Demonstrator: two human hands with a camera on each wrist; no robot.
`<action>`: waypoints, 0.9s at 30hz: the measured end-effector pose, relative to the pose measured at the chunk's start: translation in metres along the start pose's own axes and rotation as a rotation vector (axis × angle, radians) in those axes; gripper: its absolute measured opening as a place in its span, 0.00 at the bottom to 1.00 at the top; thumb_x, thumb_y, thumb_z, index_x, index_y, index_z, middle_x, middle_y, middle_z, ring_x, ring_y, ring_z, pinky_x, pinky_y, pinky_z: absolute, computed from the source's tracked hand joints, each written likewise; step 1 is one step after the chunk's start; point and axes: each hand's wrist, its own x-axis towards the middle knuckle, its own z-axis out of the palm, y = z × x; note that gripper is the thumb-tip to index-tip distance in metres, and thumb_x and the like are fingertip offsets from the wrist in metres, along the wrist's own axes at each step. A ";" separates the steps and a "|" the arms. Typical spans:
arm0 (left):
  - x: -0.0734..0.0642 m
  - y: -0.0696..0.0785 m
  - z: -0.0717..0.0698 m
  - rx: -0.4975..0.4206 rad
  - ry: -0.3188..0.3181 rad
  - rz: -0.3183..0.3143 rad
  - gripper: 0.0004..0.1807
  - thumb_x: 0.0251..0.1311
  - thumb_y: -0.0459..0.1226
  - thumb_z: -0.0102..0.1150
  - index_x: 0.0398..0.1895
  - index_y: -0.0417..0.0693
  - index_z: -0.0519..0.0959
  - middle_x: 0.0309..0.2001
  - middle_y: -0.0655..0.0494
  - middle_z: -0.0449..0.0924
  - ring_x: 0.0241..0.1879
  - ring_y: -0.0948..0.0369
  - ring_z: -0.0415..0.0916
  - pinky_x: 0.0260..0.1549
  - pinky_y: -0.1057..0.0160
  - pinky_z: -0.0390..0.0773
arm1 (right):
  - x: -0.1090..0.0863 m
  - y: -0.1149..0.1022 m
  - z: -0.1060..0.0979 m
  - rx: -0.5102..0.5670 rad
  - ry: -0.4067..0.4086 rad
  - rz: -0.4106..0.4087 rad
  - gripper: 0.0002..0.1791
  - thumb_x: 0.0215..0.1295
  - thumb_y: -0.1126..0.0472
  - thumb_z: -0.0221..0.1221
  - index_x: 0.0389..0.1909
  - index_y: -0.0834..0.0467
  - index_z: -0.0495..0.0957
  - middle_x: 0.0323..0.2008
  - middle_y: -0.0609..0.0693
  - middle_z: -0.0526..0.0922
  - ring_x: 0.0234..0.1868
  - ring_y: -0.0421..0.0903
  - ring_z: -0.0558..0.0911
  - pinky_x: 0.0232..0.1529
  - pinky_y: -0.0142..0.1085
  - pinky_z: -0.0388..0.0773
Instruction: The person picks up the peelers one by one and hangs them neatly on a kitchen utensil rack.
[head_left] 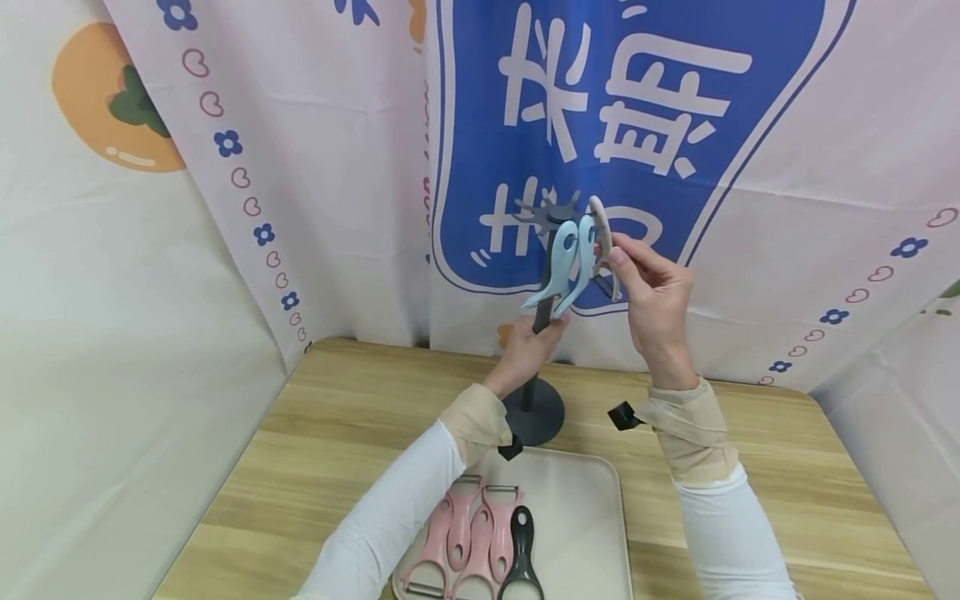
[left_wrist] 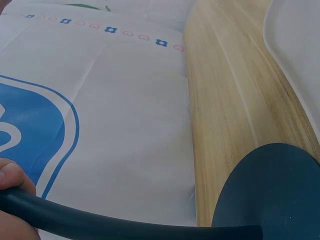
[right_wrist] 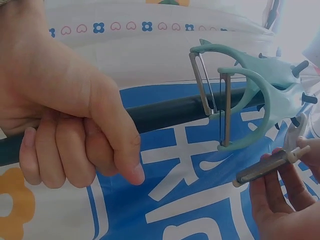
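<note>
My left hand (head_left: 525,348) grips the dark pole of a hook stand (head_left: 529,396), seen closely in the right wrist view too. Two light-blue peelers (head_left: 561,262) hang from hooks at the stand's top, their blades (right_wrist: 226,110) pointing down the pole. Beside them, my right hand (head_left: 654,292) pinches a pale grey peeler (head_left: 602,237) with thumb and fingers. Its handle end is up against the hooks; I cannot tell whether a hook passes through its hole. The stand's round base (left_wrist: 275,185) rests on the table.
In front of the stand lies a cream tray (head_left: 592,517) holding several pink peelers (head_left: 482,533) and one black peeler (head_left: 522,529). The wooden table (head_left: 345,433) ends at a printed cloth (head_left: 360,208) behind the stand. Black devices (head_left: 624,415) hang at both wrists.
</note>
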 end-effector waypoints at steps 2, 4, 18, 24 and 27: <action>0.000 0.000 0.000 0.003 0.002 -0.002 0.29 0.81 0.46 0.52 0.15 0.51 0.66 0.13 0.63 0.60 0.14 0.62 0.55 0.19 0.63 0.56 | 0.000 0.001 0.001 0.019 0.000 0.006 0.12 0.73 0.77 0.60 0.53 0.70 0.87 0.47 0.53 0.92 0.49 0.48 0.92 0.57 0.38 0.85; -0.001 0.000 0.000 0.004 0.006 -0.002 0.28 0.81 0.46 0.52 0.15 0.51 0.66 0.13 0.63 0.60 0.14 0.62 0.55 0.19 0.63 0.56 | -0.001 0.002 0.002 0.014 -0.007 0.005 0.12 0.73 0.77 0.61 0.53 0.69 0.87 0.48 0.53 0.92 0.49 0.46 0.91 0.57 0.38 0.85; 0.001 -0.001 0.001 0.011 -0.002 -0.003 0.30 0.81 0.47 0.53 0.15 0.50 0.68 0.13 0.62 0.60 0.14 0.61 0.56 0.20 0.62 0.57 | -0.004 0.006 0.002 -0.033 -0.022 0.015 0.13 0.74 0.75 0.61 0.56 0.71 0.84 0.48 0.48 0.92 0.48 0.42 0.91 0.56 0.37 0.85; 0.001 -0.001 0.001 0.008 0.002 -0.016 0.30 0.82 0.47 0.53 0.15 0.50 0.67 0.13 0.62 0.60 0.14 0.61 0.56 0.20 0.62 0.57 | -0.006 0.009 0.002 -0.034 -0.016 0.029 0.14 0.72 0.77 0.61 0.53 0.65 0.87 0.48 0.48 0.91 0.46 0.42 0.89 0.53 0.32 0.85; 0.001 0.000 0.001 0.004 0.006 -0.016 0.29 0.81 0.46 0.53 0.16 0.50 0.68 0.13 0.62 0.60 0.14 0.61 0.55 0.20 0.62 0.56 | -0.006 0.010 0.002 -0.036 -0.019 0.028 0.14 0.71 0.77 0.62 0.53 0.66 0.87 0.48 0.48 0.91 0.46 0.42 0.89 0.53 0.32 0.85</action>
